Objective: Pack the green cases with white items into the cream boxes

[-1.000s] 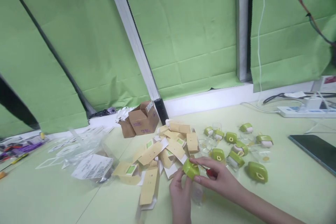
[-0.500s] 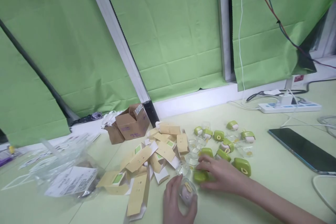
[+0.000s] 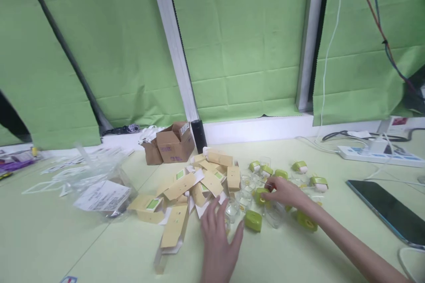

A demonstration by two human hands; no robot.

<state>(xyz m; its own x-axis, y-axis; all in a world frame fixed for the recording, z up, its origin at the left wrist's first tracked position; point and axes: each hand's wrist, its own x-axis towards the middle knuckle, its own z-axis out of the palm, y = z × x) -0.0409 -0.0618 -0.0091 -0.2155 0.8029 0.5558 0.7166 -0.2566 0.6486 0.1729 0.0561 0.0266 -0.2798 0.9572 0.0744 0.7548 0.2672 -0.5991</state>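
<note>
Right hand (image 3: pixel 283 192) is on a green plastic cap (image 3: pixel 260 196), can't tell if clamped; left hand (image 3: pixel 218 239) has fingers apart, nearer cap (image 3: pixel 253 221) right of it.

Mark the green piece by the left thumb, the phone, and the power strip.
Green piece (image 3: pixel 253 221): head view, upper face.
Phone (image 3: pixel 388 211): head view, dark screen.
Power strip (image 3: pixel 372 157): head view, white casing.

Soft, even light covers the bench (image 3: pixel 129 252), shadows faint, and the bag (image 3: pixel 102 194) left of the box (image 3: pixel 175 145) looks hazily blurred.
</note>
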